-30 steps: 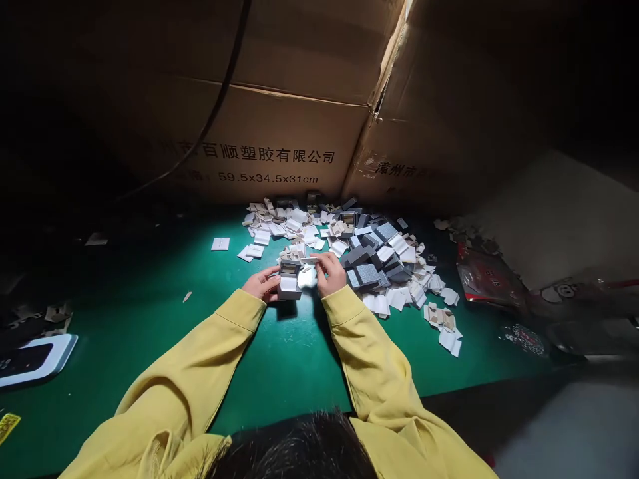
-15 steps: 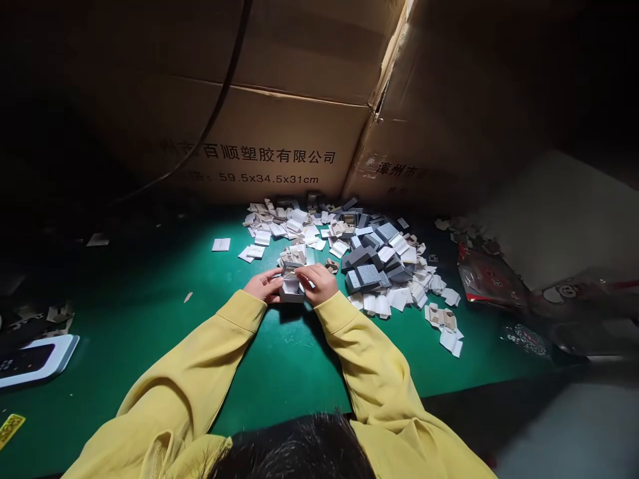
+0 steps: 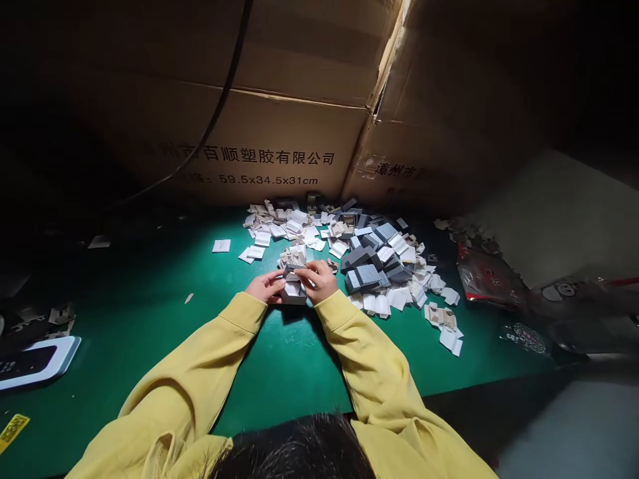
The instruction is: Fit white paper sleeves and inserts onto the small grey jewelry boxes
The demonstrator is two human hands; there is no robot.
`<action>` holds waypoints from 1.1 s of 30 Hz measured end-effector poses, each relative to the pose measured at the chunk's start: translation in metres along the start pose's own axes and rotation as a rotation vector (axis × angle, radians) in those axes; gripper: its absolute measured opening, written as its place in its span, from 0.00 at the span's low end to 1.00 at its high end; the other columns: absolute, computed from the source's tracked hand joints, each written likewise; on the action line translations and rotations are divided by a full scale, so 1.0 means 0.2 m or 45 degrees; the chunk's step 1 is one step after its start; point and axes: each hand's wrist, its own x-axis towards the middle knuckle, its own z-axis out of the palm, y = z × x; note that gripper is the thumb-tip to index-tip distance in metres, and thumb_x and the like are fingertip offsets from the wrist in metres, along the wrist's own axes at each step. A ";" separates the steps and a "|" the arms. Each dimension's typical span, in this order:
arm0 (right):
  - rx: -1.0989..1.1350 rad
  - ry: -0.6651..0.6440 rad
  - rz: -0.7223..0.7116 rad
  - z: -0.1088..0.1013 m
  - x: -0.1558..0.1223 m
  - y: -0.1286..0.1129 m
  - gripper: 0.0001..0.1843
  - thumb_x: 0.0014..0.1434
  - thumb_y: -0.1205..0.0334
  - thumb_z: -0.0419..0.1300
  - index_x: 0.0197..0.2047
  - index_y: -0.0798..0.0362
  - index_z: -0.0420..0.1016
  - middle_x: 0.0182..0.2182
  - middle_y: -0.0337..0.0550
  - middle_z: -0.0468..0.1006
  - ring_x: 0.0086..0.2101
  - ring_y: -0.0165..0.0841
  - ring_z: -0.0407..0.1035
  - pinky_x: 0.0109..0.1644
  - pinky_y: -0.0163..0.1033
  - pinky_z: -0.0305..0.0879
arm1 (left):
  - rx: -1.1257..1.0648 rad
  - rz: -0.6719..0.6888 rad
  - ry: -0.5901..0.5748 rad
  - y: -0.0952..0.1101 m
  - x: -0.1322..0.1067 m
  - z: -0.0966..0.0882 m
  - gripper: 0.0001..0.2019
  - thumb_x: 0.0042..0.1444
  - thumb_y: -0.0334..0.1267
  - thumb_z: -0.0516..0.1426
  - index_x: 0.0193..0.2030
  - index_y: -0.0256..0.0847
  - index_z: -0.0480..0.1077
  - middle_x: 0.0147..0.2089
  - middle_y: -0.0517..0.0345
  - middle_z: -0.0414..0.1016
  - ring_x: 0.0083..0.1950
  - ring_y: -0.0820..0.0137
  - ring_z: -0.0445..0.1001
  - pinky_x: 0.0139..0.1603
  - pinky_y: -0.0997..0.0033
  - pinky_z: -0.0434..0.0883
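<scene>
A small dark grey hinged box [image 3: 293,299] stands open on the table in front of me, its white inside facing up. My left hand [image 3: 264,287] grips the box's left side, with the thumb towards me. At the right, my right hand [image 3: 320,282] has its fingers closed at the raised lid; whether a small insert is also between them is hidden. Just behind the box lies a little stack of folded white and beige card inserts [image 3: 293,255]. To the right is a heap of similar grey boxes [image 3: 363,277] mixed with white inserts.
The green tabletop [image 3: 200,346] backs onto large cardboard cartons [image 3: 269,126], with a dark cable [image 3: 219,110] hanging in front. A white-edged phone-like device [image 3: 60,352] lies at the left. Red-edged plastic packaging [image 3: 486,276] is at the right. Loose cards [image 3: 221,246] lie left of the inserts.
My right fingers have shifted slightly up at the lid, and the white inside of the box shows a little differently. My left hand keeps its hold.
</scene>
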 end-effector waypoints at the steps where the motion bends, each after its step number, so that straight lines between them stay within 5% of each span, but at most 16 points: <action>1: 0.010 -0.002 0.030 -0.01 0.00 -0.01 0.10 0.64 0.63 0.57 0.42 0.47 0.82 0.34 0.45 0.76 0.36 0.33 0.69 0.41 0.37 0.70 | 0.007 -0.007 0.005 0.00 0.00 0.00 0.28 0.45 0.40 0.69 0.54 0.37 0.73 0.40 0.52 0.80 0.39 0.65 0.78 0.32 0.72 0.75; 16: 0.217 0.025 0.368 -0.05 0.02 -0.08 0.13 0.58 0.66 0.57 0.46 0.50 0.77 0.37 0.44 0.75 0.33 0.31 0.69 0.37 0.35 0.71 | 0.030 0.021 -0.065 -0.02 0.00 0.00 0.31 0.40 0.44 0.71 0.51 0.36 0.74 0.45 0.46 0.79 0.41 0.65 0.78 0.37 0.71 0.75; 22: 0.227 -0.039 0.359 -0.03 0.02 -0.07 0.12 0.58 0.67 0.56 0.42 0.52 0.79 0.37 0.45 0.78 0.33 0.32 0.70 0.38 0.37 0.72 | -0.041 0.104 -0.064 -0.01 -0.01 0.02 0.26 0.38 0.43 0.72 0.45 0.38 0.75 0.46 0.47 0.78 0.42 0.63 0.78 0.36 0.70 0.75; 29: 0.349 -0.144 0.256 -0.04 0.01 -0.08 0.09 0.60 0.60 0.59 0.41 0.51 0.79 0.36 0.45 0.80 0.37 0.34 0.72 0.38 0.37 0.71 | 0.284 0.236 -0.012 -0.04 -0.01 0.04 0.21 0.45 0.44 0.68 0.46 0.38 0.77 0.36 0.53 0.79 0.36 0.66 0.75 0.30 0.74 0.70; 33: 0.357 -0.063 0.347 -0.04 0.01 -0.03 0.13 0.64 0.57 0.56 0.45 0.53 0.78 0.35 0.45 0.80 0.35 0.32 0.72 0.35 0.35 0.69 | 0.281 0.265 0.053 -0.05 0.05 0.01 0.21 0.42 0.44 0.69 0.43 0.35 0.77 0.36 0.54 0.80 0.38 0.64 0.76 0.37 0.71 0.73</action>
